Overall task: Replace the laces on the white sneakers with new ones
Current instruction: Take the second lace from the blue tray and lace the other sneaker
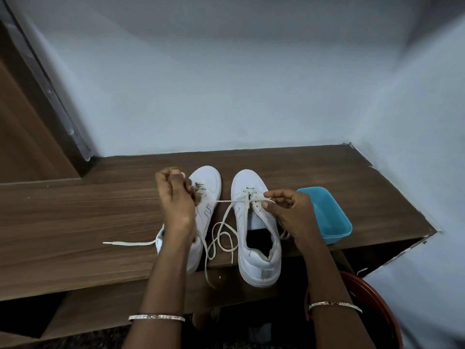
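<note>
Two white sneakers stand side by side on the wooden desk, toes away from me. The right sneaker has a cream lace threaded through its front eyelets. One strand runs taut to the left into my left hand, whose curled fingers grip it above the left sneaker. My right hand pinches the lace at the right sneaker's eyelets. Slack lace loops between the shoes and hangs over the desk edge. The left sneaker's eyelets look bare. Another lace end lies flat to its left.
A blue plastic tub stands right of the right sneaker, near the desk's corner. Pale walls close in behind and on the right. A red round stool or basin sits below at lower right. A wooden door frame is at left.
</note>
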Available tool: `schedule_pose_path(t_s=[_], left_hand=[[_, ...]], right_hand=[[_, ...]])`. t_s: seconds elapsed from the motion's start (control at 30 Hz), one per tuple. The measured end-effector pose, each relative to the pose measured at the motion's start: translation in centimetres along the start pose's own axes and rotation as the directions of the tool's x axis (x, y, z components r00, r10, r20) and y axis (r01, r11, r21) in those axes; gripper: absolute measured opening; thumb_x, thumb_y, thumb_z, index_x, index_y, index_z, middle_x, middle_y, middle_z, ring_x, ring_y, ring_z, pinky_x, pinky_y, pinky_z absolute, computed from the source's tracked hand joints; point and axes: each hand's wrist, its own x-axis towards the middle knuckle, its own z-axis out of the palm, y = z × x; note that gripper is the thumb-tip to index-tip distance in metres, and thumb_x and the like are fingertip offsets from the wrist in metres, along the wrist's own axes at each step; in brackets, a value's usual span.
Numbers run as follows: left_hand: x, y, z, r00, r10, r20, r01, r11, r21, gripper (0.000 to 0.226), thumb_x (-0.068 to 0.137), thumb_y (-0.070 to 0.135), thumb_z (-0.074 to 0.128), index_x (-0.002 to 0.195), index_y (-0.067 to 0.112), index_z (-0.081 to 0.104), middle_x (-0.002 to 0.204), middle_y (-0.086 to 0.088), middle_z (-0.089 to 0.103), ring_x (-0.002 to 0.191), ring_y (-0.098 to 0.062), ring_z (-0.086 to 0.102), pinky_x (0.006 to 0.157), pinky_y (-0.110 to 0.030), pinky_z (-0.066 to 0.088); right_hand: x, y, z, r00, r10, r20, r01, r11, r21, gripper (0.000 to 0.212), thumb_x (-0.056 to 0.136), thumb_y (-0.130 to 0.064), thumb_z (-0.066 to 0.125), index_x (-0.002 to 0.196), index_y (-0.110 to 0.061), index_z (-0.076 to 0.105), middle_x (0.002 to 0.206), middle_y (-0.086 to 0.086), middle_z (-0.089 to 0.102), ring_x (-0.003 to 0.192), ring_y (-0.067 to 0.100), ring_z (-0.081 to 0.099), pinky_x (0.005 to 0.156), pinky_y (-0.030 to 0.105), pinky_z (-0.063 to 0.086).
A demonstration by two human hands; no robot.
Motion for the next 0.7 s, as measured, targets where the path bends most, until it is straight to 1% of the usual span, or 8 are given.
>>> schedule_pose_path(t_s=[0.07,0.17,0.2,0.3,0.33,0.4,0.53,0.7], left_hand=[[0.9,0.5,-1.5,0.994,0.109,0.018,-0.110,0.985,0.131,0.013,0.103,0.023,0.044,0.096,0.027,0.055,0.070,0.010,0.048,0.056,-0.005,0.042,0.053,-0.026,0.036],[0.6,1.6,-3.4,0.949,0.227,0.220,-0.305,0.839,0.450,0.017,0.098,0.039,0.056,0.106,0.028,0.066,0.090,0.015,0.067,0.076,0.001,0.060,0.068,-0.027,0.048],[0.4,1.8,-3.6,0.928,0.210,0.309,-0.357,0.742,0.567,0.025,0.093,0.050,0.059,0.108,0.031,0.068,0.094,0.015,0.069,0.080,-0.001,0.064,0.070,-0.028,0.052],[-0.5,2.3,-3.2,0.879,0.093,0.467,-0.472,0.293,0.831,0.046,0.079,0.074,0.061,0.114,0.044,0.066,0.101,0.012,0.064,0.088,-0.012,0.064,0.072,-0.035,0.054],[-0.9,2.3,-2.7,0.864,0.062,0.499,-0.501,0.184,0.846,0.048,0.079,0.073,0.061,0.117,0.044,0.065,0.103,0.010,0.062,0.093,-0.016,0.064,0.072,-0.036,0.054],[-1.5,2.0,-1.5,0.834,0.042,0.551,-0.552,0.062,0.831,0.044,0.084,0.066,0.061,0.121,0.043,0.064,0.106,0.008,0.059,0.100,-0.020,0.062,0.072,-0.036,0.052],[-2.4,0.9,0.3,0.766,0.049,0.641,-0.642,0.007,0.766,0.030,0.091,0.048,0.061,0.120,0.040,0.065,0.106,0.006,0.054,0.102,-0.019,0.056,0.066,-0.029,0.040],[-2.6,-1.1,2.1,0.766,-0.013,0.643,-0.641,0.066,0.765,0.023,0.091,0.045,0.062,0.112,0.038,0.069,0.109,0.007,0.050,0.109,-0.018,0.051,0.067,-0.032,0.044]], right_hand=[[0.0,0.2,-0.4,0.999,-0.009,-0.053,0.008,1.000,-0.024,0.017,0.077,-0.014,0.084,0.091,-0.021,0.078,0.084,-0.004,0.077,0.082,0.014,0.073,0.081,0.036,0.061],[0.0,0.1,-0.5,0.987,-0.034,-0.160,0.031,0.999,-0.020,0.012,0.078,-0.016,0.083,0.086,-0.023,0.077,0.078,-0.005,0.077,0.075,0.014,0.073,0.076,0.040,0.062],[-0.1,-0.1,-0.4,0.981,-0.051,-0.185,0.047,0.999,-0.023,0.011,0.079,-0.016,0.082,0.085,-0.024,0.077,0.076,-0.005,0.076,0.073,0.013,0.073,0.075,0.039,0.062],[-0.5,-0.6,0.4,0.974,-0.113,-0.194,0.108,0.994,-0.036,0.009,0.080,-0.019,0.082,0.088,-0.023,0.079,0.078,-0.009,0.076,0.073,0.008,0.072,0.074,0.033,0.061],[-0.7,-0.7,0.7,0.974,-0.128,-0.185,0.122,0.992,-0.040,0.010,0.081,-0.020,0.081,0.090,-0.022,0.079,0.080,-0.009,0.076,0.075,0.007,0.072,0.075,0.032,0.061],[-1.1,-0.6,1.3,0.975,-0.144,-0.169,0.141,0.989,-0.032,0.012,0.082,-0.021,0.080,0.094,-0.020,0.079,0.084,-0.010,0.077,0.081,0.006,0.073,0.079,0.031,0.060],[-2.1,-0.4,2.2,0.967,-0.195,-0.164,0.187,0.980,-0.064,0.013,0.085,-0.020,0.077,0.098,-0.018,0.079,0.090,-0.011,0.077,0.088,0.003,0.071,0.082,0.027,0.058],[-2.4,-0.1,2.1,0.964,-0.205,-0.171,0.187,0.976,-0.114,0.013,0.087,-0.018,0.075,0.099,-0.019,0.079,0.091,-0.011,0.076,0.088,0.001,0.070,0.080,0.021,0.057]])
